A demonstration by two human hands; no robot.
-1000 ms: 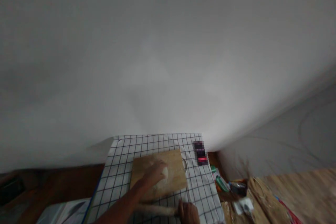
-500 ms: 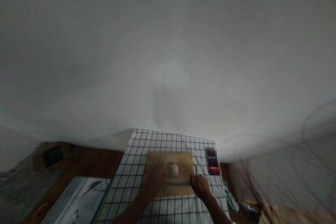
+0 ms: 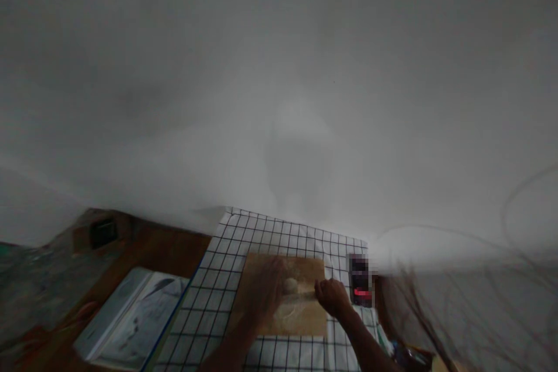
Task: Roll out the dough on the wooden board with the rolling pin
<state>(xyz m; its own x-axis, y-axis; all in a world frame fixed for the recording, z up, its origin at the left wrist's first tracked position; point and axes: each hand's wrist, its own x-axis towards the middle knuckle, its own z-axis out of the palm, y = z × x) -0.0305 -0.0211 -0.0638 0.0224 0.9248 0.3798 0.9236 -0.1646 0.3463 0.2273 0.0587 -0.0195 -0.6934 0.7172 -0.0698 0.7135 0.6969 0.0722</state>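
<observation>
A small round pale dough ball [image 3: 290, 286] rests on a wooden board [image 3: 300, 328] with whitish smears that look like flour. Just on the near side of the dough lies a slender, blurred rod that looks like a rolling pin [image 3: 300, 297]. My right hand [image 3: 332, 297] is closed around its right end, at the board's right edge. My left hand [image 3: 267, 289] is over the left half of the board, close beside the dough. Motion and dim light smear its fingers, so whether it touches the rod or the dough cannot be made out.
Under the board is a white cloth with black checks [image 3: 209, 296] on a table against a pale wall [image 3: 296, 99]. A pixelated dark object [image 3: 361, 282] sits at the cloth's right edge. Left of the table is a light, patterned flat-topped object [image 3: 139, 319]; thin branches [image 3: 418, 302] are at right.
The view has tilted and shifted slightly. My left hand has moved forward on the board, nearer the dough. The rod lies closer to the dough; my right hand stays closed at its end.
</observation>
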